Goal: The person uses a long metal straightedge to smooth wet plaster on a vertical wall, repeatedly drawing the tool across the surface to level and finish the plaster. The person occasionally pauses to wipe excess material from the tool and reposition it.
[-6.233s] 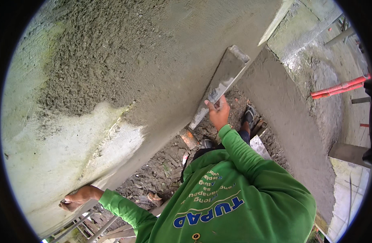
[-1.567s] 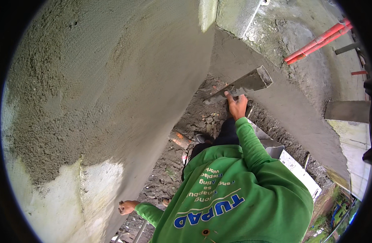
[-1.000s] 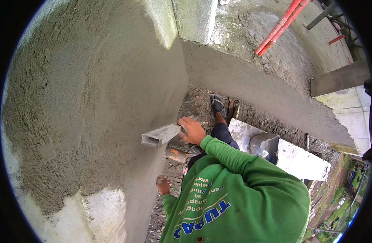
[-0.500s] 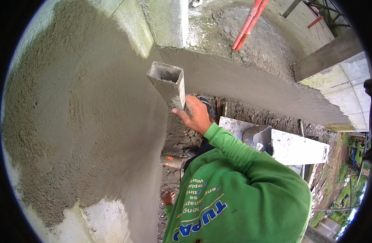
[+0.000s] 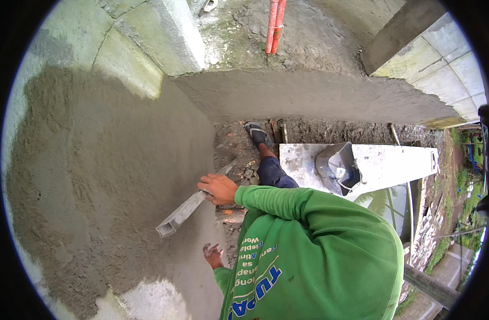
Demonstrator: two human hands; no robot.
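Hollow rectangular bar (image 5: 183, 213) slants before the grey plastered wall (image 5: 106, 160), contact unclear, clasped by the right hand's (image 5: 220, 190) fingers; the left hand (image 5: 213, 256) hangs nearby, fingers loosely spread.

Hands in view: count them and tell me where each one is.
2: the right hand, gripping the hollow metal bar left of the picture's center; the left hand, lower in the picture, apart from the bar.

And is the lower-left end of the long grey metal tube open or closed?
Open: the tube shows a hollow within its rectangular rim there.
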